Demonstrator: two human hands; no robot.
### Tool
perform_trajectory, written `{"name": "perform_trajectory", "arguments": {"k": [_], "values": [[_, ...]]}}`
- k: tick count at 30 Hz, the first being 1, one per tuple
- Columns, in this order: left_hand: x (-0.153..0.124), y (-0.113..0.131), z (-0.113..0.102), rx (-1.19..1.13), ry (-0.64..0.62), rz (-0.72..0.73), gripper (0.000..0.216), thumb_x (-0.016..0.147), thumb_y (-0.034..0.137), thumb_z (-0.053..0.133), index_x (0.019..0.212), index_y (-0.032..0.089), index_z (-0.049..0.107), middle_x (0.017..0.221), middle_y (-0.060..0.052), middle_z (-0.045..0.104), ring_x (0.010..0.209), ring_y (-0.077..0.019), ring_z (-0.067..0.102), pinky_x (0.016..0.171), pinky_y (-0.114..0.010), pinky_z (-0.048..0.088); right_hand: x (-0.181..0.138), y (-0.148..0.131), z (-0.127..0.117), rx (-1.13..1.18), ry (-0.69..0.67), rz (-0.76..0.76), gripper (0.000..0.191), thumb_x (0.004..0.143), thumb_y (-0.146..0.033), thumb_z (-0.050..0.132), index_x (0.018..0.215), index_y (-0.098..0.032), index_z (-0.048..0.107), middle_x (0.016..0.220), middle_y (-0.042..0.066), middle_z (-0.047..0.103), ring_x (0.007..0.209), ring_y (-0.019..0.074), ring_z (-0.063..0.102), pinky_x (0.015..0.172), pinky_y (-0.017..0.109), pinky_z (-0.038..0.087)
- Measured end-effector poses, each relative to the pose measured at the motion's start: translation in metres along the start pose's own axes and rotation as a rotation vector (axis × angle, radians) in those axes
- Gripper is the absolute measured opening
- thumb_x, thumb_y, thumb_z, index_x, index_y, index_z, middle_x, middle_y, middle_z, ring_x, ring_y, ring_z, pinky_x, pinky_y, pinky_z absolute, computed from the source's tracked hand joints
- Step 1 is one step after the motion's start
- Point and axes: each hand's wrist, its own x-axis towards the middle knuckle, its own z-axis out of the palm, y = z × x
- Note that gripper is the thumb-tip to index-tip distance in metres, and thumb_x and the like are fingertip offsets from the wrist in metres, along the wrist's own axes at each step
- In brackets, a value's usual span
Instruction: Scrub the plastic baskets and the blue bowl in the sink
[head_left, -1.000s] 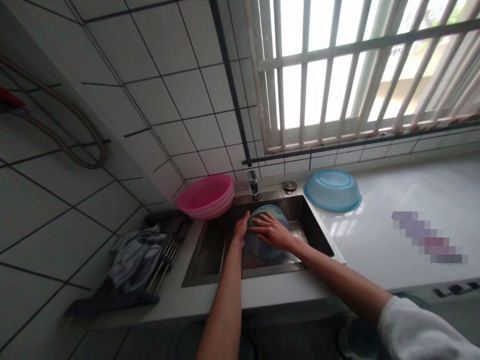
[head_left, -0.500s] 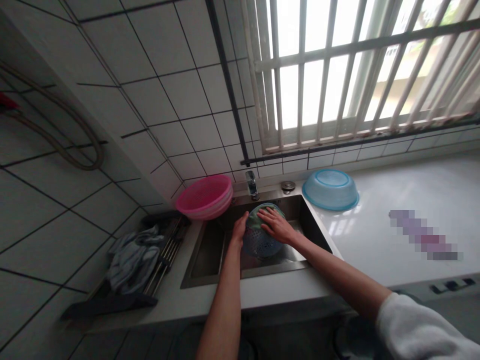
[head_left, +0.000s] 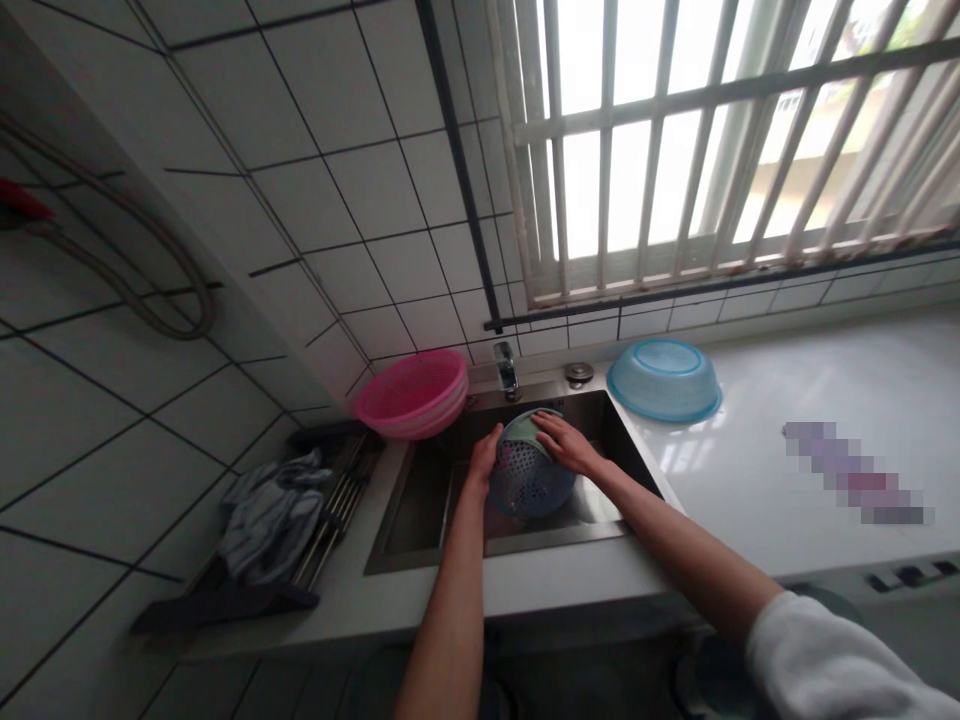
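Note:
A blue perforated colander [head_left: 525,482] sits upturned in the steel sink [head_left: 420,505]. My left hand [head_left: 484,455] grips its left edge with curled fingers. My right hand [head_left: 566,443] lies on the far top of the colander, pressing a green cloth [head_left: 523,430] against it. The cloth shows only as a strip by the fingers.
A pink colander [head_left: 412,392] stands at the sink's far left corner, and a blue basin [head_left: 664,379] lies upside down on the white counter [head_left: 787,400] to the right. The tap [head_left: 507,368] is behind the sink. A grey rag [head_left: 270,512] lies on the rack at left.
My right hand with the green cloth has moved from the colander's middle up and right to its far edge. More of the perforated surface now shows. My left hand has stayed put.

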Motion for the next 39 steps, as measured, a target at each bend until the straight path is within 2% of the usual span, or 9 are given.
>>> {"name": "perform_trajectory", "arguments": {"k": [3, 7, 11, 17, 20, 24, 33, 36, 39], "values": [[0.001, 0.0, -0.001, 0.003, -0.007, -0.02, 0.074, 0.062, 0.079, 0.08, 0.096, 0.013, 0.082, 0.087, -0.01, 0.079, 0.09, -0.0277, 0.073, 0.085, -0.038, 0.054, -0.002, -0.008, 0.001, -0.026, 0.01, -0.015, 0.052, 0.109, -0.041, 0.045, 0.158, -0.024, 0.049, 0.163, 0.011, 0.046, 0.152, 0.0302, 0.041, 0.124, 0.057, 0.037], [0.0, 0.003, -0.003, -0.004, -0.011, -0.033, 0.077, 0.061, 0.083, 0.077, 0.093, 0.014, 0.081, 0.087, -0.01, 0.079, 0.088, -0.0269, 0.073, 0.082, -0.036, 0.054, -0.008, -0.045, 0.007, -0.142, -0.072, -0.253, 0.049, 0.107, -0.037, 0.052, 0.155, -0.031, 0.052, 0.161, 0.005, 0.05, 0.155, 0.0325, 0.035, 0.127, 0.064, 0.025], [-0.002, 0.004, -0.002, -0.007, -0.027, -0.031, 0.078, 0.058, 0.085, 0.078, 0.091, 0.015, 0.081, 0.093, -0.011, 0.08, 0.091, -0.0266, 0.072, 0.082, -0.034, 0.053, -0.008, -0.06, 0.007, -0.165, -0.143, -0.398, 0.047, 0.104, -0.034, 0.057, 0.152, -0.033, 0.056, 0.156, 0.004, 0.056, 0.151, 0.0308, 0.041, 0.128, 0.062, 0.025], [-0.003, 0.002, 0.002, -0.012, -0.061, 0.02, 0.077, 0.064, 0.081, 0.078, 0.102, 0.015, 0.081, 0.099, -0.011, 0.08, 0.095, -0.0274, 0.072, 0.088, -0.037, 0.053, -0.001, -0.02, 0.001, -0.088, 0.012, -0.128, 0.049, 0.108, -0.038, 0.048, 0.156, -0.027, 0.051, 0.163, 0.009, 0.047, 0.154, 0.0295, 0.039, 0.126, 0.059, 0.033], [-0.002, 0.004, 0.001, 0.091, -0.05, 0.085, 0.071, 0.069, 0.082, 0.073, 0.092, 0.015, 0.081, 0.092, -0.011, 0.079, 0.093, -0.0286, 0.071, 0.086, -0.037, 0.052, -0.004, -0.011, 0.002, -0.083, 0.007, -0.059, 0.052, 0.108, -0.039, 0.048, 0.158, -0.026, 0.048, 0.165, 0.01, 0.044, 0.155, 0.0309, 0.036, 0.125, 0.059, 0.034], [0.001, 0.012, -0.005, 0.213, 0.048, 0.215, 0.06, 0.073, 0.077, 0.072, 0.08, 0.018, 0.079, 0.086, -0.01, 0.077, 0.091, -0.0288, 0.068, 0.086, -0.035, 0.049, -0.007, -0.024, 0.004, -0.104, -0.04, -0.119, 0.053, 0.106, -0.036, 0.051, 0.159, -0.026, 0.048, 0.166, 0.01, 0.042, 0.155, 0.031, 0.035, 0.125, 0.058, 0.034], [0.0, 0.023, -0.01, 0.215, -0.024, 0.138, 0.042, 0.073, 0.061, 0.079, 0.073, 0.019, 0.08, 0.081, -0.009, 0.077, 0.094, -0.0302, 0.068, 0.09, -0.035, 0.049, -0.009, -0.066, 0.014, -0.13, -0.158, -0.418, 0.055, 0.103, -0.033, 0.061, 0.156, -0.026, 0.051, 0.162, 0.01, 0.048, 0.152, 0.0304, 0.04, 0.126, 0.055, 0.033], [0.0, 0.02, -0.01, 0.254, -0.024, 0.177, 0.039, 0.069, 0.057, 0.082, 0.071, 0.018, 0.08, 0.078, -0.008, 0.077, 0.09, -0.0294, 0.068, 0.087, -0.035, 0.049, -0.008, -0.057, 0.011, -0.08, -0.165, -0.402, 0.054, 0.103, -0.034, 0.06, 0.156, -0.028, 0.051, 0.163, 0.009, 0.047, 0.153, 0.0288, 0.04, 0.127, 0.052, 0.034], [0.001, 0.017, -0.011, 0.216, 0.007, 0.169, 0.04, 0.068, 0.057, 0.084, 0.077, 0.018, 0.081, 0.08, -0.008, 0.078, 0.087, -0.0282, 0.069, 0.084, -0.036, 0.051, -0.006, -0.032, 0.006, 0.0, -0.104, -0.237, 0.053, 0.105, -0.036, 0.055, 0.157, -0.027, 0.05, 0.162, 0.01, 0.047, 0.151, 0.0272, 0.044, 0.124, 0.05, 0.038]]}}
